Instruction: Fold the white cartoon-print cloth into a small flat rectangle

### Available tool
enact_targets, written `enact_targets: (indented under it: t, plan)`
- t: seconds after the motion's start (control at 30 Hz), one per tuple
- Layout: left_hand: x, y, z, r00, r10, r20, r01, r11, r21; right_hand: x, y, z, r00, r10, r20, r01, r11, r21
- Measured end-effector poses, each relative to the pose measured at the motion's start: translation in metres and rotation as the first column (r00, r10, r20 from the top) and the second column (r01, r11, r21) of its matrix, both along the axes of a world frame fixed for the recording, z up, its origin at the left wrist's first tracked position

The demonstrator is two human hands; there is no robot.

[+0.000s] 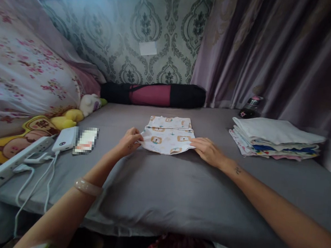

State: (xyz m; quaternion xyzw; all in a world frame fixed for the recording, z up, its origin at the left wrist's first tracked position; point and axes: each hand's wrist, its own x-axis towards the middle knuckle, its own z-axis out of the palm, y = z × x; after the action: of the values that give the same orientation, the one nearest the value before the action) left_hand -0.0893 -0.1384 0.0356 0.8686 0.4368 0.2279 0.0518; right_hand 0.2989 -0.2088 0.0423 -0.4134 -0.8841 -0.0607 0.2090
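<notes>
A small white cloth garment (167,137) printed with tan animal figures lies on the grey bed sheet, its far part folded over in a band. At its near left corner, my left hand (130,139) pinches the edge between thumb and fingers. My right hand (207,150) grips the near right corner in the same way. Between the two hands the near edge sags in a curve, slightly raised off the sheet. What kind of garment it is, I cannot tell.
A stack of folded cloths (278,137) lies at the right, a dark bottle (250,106) behind it. Along the wall rests a black and maroon roll bag (152,94). At left are a power strip (15,166), a white power bank (65,139), cables and plush toys (90,104).
</notes>
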Motion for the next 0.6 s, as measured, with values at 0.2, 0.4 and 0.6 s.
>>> enact_targets:
  t: [0.2, 0.4, 0.6]
  plan:
    - [-0.008, -0.008, 0.013, 0.988, -0.143, -0.059, 0.134, 0.982, -0.136, 0.017, 0.005, -0.002, 0.996, 0.063, -0.058, -0.069, 0.990, -0.123]
    - [-0.016, -0.018, 0.024, 0.975, -0.142, -0.171, 0.108, 0.975, -0.194, 0.022, -0.008, 0.012, 0.996, 0.083, -0.045, -0.090, 0.977, -0.193]
    - [-0.021, -0.048, 0.043, 0.949, -0.285, -0.134, 0.228, 0.915, -0.332, 0.020, -0.041, 0.030, 0.991, 0.134, -0.019, -0.134, 0.957, -0.259]
